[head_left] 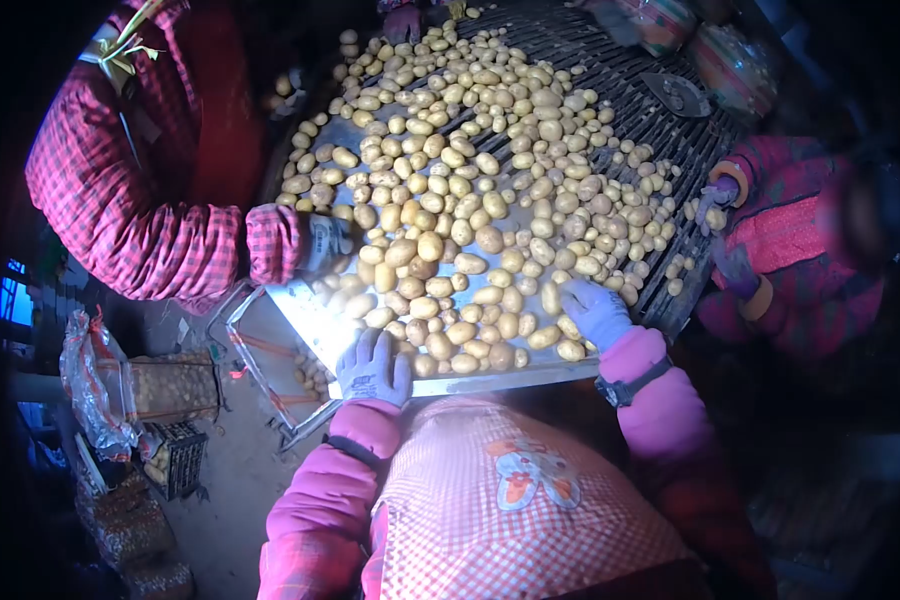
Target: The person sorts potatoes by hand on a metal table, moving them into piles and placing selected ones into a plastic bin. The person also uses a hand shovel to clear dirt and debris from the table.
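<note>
Potatoes [429, 247]: in the head view they lie loose across the bench [510, 379], crowded at its middle and close to the near rim; smooth and round, they should handle best rolled, not pressed.
Left hand: our gloved left hand [373, 370] rests at the near rim beside the bright metal corner, fingers straight and slightly parted, nothing visibly in its grip; low and flat, it would make a good stop for rollers.
Right hand: our gloved right hand [597, 312] reaches over the near right side, fingers bent beside potatoes; we cannot tell whether its grip has hold of one. A loose curl should bruise less than a pinch.
Glare: light whitens the metal corner [312, 325], so we should look twice there.
Neighbour's glove: a co-worker's gloved hand [327, 243] is beyond our left; we should leave it room.
</note>
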{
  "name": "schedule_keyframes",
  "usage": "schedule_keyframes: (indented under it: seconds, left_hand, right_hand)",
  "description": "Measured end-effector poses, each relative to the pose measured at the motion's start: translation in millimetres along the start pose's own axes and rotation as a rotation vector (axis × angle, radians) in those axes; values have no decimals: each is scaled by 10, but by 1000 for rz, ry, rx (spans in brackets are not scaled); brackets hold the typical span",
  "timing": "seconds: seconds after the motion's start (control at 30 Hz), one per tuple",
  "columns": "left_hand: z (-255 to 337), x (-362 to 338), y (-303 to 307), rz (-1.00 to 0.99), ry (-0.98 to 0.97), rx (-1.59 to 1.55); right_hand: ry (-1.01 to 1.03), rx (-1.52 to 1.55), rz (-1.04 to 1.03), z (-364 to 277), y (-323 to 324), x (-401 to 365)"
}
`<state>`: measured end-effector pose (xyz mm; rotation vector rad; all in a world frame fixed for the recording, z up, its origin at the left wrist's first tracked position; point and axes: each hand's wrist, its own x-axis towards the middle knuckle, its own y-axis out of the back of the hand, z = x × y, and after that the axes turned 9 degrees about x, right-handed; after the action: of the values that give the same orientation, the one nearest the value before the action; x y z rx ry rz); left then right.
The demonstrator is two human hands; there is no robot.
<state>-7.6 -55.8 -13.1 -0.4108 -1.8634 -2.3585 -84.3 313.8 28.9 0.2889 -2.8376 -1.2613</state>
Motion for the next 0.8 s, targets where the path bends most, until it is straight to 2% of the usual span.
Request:
schedule_keyframes:
  seconds: [0.03,0.1,0.13,0.17,0.23,0.27,0.37,0.4,0.43,0.5,0.57,0.63,0.67,0.7,0.73,0.77,0.8]
  left_hand:
    - [9,7,5,-1,-6,-8]
    - [6,26,22,1,-12,20]
    - [-6,15,11,8,-11,22]
    - [-10,6,-6,16,-13,22]
    - [-17,-14,-8,15,-20,20]
    - [-14,-13,-2,-27,-5,12]
    - [-22,-13,-39,-57,10,13]
    - [-23,-24,-55,-43,3,24]
    - [-18,-27,-61,-43,0,26]
    - [-32,-33,-62,-43,-2,18]
    - [-36,-47,-73,-47,-1,29]
    - [-33,-57,-102,-18,-10,7]
    - [18,-28,18,-17,-63,-51]
    - [70,18,156,-12,-113,-100]
    - [84,-4,147,-38,-190,-153]
    - [103,-65,136,-68,-265,-206]
    - [139,-120,156,-93,-260,-172]
  right_hand:
    - [-7,-6,4,-40,-9,9]
    - [-194,-300,-223,-135,-95,81]
    - [-257,-390,-133,-102,-243,107]
    - [-250,-391,-130,-160,-273,161]
    - [-443,-346,-148,-245,-248,255]
    - [-517,-171,-101,-375,-153,240]
    - [-524,-171,-104,-361,-146,295]
    - [-531,-262,-191,-325,-187,362]
    - [-533,-260,-189,-275,-300,387]
    - [-553,-337,-101,-170,-564,472]
    - [-513,-309,-84,-174,-535,424]
    - [-566,-238,-175,-353,-311,368]
    - [-476,219,-79,-93,-289,231]
    - [-537,634,23,-510,-75,25]
    - [-309,728,-17,77,-133,36]
    - [-352,796,53,-1,-35,-93]
    - [-227,665,249,29,-17,-233]
